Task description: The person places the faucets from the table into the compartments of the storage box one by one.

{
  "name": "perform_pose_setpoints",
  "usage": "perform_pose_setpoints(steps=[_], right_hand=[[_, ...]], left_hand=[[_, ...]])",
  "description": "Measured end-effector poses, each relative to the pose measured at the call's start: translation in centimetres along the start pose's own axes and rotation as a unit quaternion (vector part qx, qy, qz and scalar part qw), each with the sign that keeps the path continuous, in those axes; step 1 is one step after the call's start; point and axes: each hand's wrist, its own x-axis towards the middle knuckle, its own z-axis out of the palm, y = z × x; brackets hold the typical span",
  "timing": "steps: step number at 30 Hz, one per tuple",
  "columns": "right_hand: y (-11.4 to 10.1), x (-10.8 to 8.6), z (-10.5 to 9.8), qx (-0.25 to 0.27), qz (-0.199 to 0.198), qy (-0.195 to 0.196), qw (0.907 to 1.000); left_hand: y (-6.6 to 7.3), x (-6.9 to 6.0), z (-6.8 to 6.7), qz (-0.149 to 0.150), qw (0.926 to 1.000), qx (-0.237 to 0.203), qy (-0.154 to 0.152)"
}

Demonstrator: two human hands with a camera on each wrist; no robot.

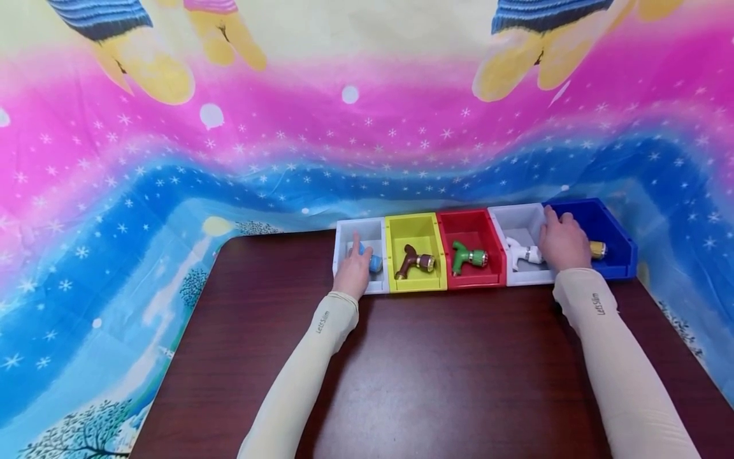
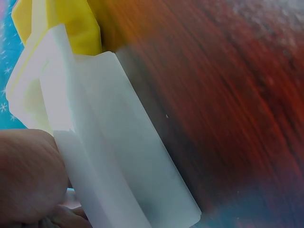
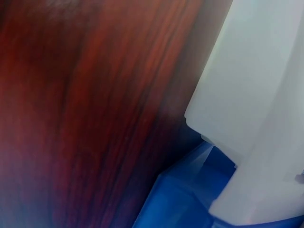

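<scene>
My left hand [image 1: 352,271] reaches into the white bin [image 1: 360,225] at the left end of a row. Beside its fingers shows part of a blue fitting [image 1: 375,263]; whether they hold it is hidden. In the left wrist view, the hand [image 2: 31,175] is close to the white bin's wall [image 2: 118,128]. My right hand [image 1: 564,245] lies over the wall between another white bin [image 1: 516,213] and the blue bin [image 1: 619,239]. A white Y-shaped fitting [image 1: 523,253] lies left of it, and a yellow ridged cap [image 1: 597,249] shows on its right. Its fingertips are partly hidden.
Between the white bins stand a yellow bin [image 1: 415,223] with a brown Y-shaped fitting [image 1: 414,261] and a red bin [image 1: 464,220] with a green one [image 1: 468,256]. They sit on a dark wooden table [image 1: 459,370]. A printed cloth [image 1: 344,127] hangs behind.
</scene>
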Motion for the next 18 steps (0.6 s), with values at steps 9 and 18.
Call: perform_pose_setpoints(steps=[9, 18], right_hand=[[0.01, -0.05, 0.04, 0.003, -0.004, 0.008, 1.0], [-0.03, -0.05, 0.08, -0.001, 0.002, 0.005, 1.0]], left_hand=[[0.15, 0.12, -0.29, 0.009, 0.9998, 0.014, -0.004], [0.08, 0.52, -0.34, 0.005, 0.9993, 0.022, -0.031]])
